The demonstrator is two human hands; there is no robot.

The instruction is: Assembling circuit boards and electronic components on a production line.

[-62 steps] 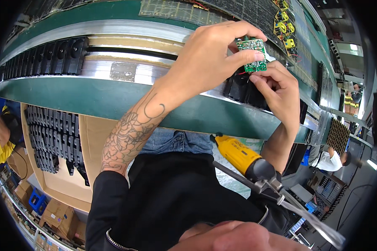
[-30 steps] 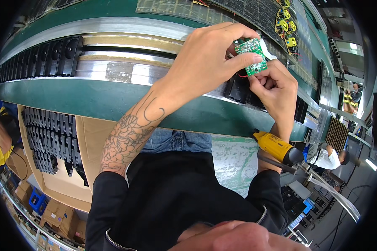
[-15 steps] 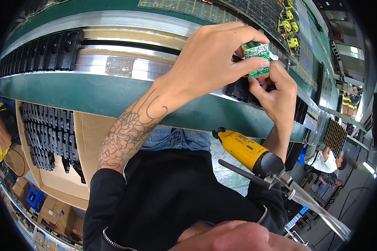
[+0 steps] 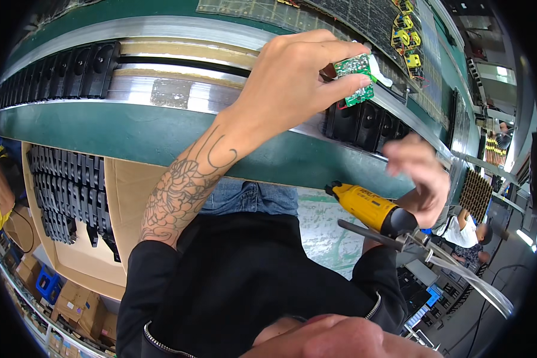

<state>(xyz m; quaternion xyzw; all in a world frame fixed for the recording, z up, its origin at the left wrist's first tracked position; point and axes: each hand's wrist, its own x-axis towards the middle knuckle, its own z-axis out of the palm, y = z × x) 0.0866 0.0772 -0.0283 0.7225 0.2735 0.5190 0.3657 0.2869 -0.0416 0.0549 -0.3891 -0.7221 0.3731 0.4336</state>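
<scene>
My left hand (image 4: 292,83) holds a small green circuit board (image 4: 355,77) between thumb and fingers above the green conveyor bench (image 4: 161,134). Right under the board sit black plastic housings (image 4: 364,125) on the belt's metal rail. My right hand (image 4: 420,176) is blurred, away from the board, down by the bench's near edge. Its fingers are spread and it holds nothing. Just below it hangs a yellow electric screwdriver (image 4: 370,206) on a cable.
A row of black housings (image 4: 59,68) lines the rail at the left. A cardboard box (image 4: 77,197) with several black housings stands below the bench. Yellow-topped boards (image 4: 409,36) lie far right. Another person (image 4: 465,230) sits beyond, at the right.
My right hand has let go of the board and dropped toward the yellow screwdriver. My left hand still holds the board in about the same place. The screwdriver keeps swinging.
</scene>
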